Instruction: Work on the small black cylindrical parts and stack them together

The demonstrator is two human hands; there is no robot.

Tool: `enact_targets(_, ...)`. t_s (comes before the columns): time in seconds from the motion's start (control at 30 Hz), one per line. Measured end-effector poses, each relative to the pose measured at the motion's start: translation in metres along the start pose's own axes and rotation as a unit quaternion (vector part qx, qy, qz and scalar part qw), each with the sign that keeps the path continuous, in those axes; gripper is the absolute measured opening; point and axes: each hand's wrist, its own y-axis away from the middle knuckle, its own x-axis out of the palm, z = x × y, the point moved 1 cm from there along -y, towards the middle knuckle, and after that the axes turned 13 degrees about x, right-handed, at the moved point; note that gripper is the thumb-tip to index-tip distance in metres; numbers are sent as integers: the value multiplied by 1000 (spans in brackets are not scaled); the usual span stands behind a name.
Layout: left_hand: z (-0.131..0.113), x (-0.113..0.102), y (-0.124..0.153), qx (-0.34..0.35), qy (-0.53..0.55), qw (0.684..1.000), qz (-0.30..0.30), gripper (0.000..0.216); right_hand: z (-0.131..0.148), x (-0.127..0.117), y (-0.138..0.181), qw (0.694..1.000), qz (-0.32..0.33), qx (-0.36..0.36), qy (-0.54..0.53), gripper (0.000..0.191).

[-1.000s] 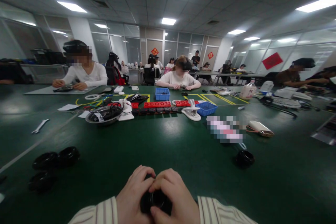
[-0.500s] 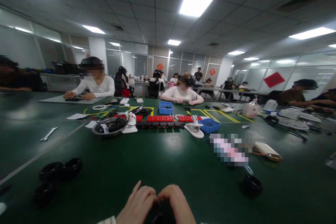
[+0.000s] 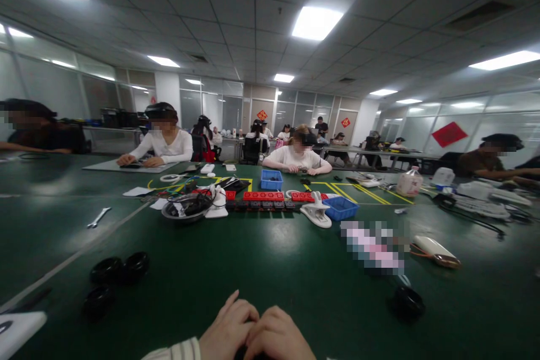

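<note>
My left hand (image 3: 228,329) and my right hand (image 3: 278,337) are pressed together at the bottom edge of the view, over the green table (image 3: 270,270). Both have their fingers curled round a small black object, and only a sliver of it shows between them. A striped sleeve (image 3: 177,350) covers my left wrist. Three black rings (image 3: 120,270) lie to the left of my hands. One more black ring (image 3: 407,304) lies to the right.
A wrench (image 3: 98,217), a bowl of cables (image 3: 186,206), red power strips (image 3: 264,196), blue bins (image 3: 340,207) and a white clamp (image 3: 317,215) lie across the table's middle. A power bank (image 3: 434,250) sits at the right. People work at the far side.
The view has tilted upward, so my hands have slid toward the bottom edge and the black object between them is now almost hidden. My grip looks unchanged.
</note>
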Motion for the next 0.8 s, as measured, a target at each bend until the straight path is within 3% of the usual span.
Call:
enact_targets(0.1, -4, -5, 0, -3, 24, 1000, 3, 39, 0, 1, -3, 1000, 17, -19, -12, 36)
enact_targets(0.2, -5, -6, 2, 4, 34, 999, -13, 50, 2, -2, -1, 999, -43, 4, -6, 39)
enact_targets(0.3, -5, -3, 3, 8, 14, 999, -37, 49, 8, -7, 3, 992, -114, 58, -1, 49)
enact_targets(0.4, -6, 3, 4, -23, -37, 997, -62, 37, 12, -7, 6, 980, -145, 137, 0, 55)
enact_targets(0.57, -15, 7, 2, -52, -76, 994, -51, 16, 17, -1, 5, 978, -106, 177, 32, 44)
enact_targets(0.7, -24, -1, -2, -53, -46, 997, -42, 27, 33, -11, 3, 980, -54, 190, 16, 18)
enact_targets(0.8, -27, -9, -5, -34, -3, 999, -29, 30, 45, -21, 1, 989, -34, 141, -28, 15)
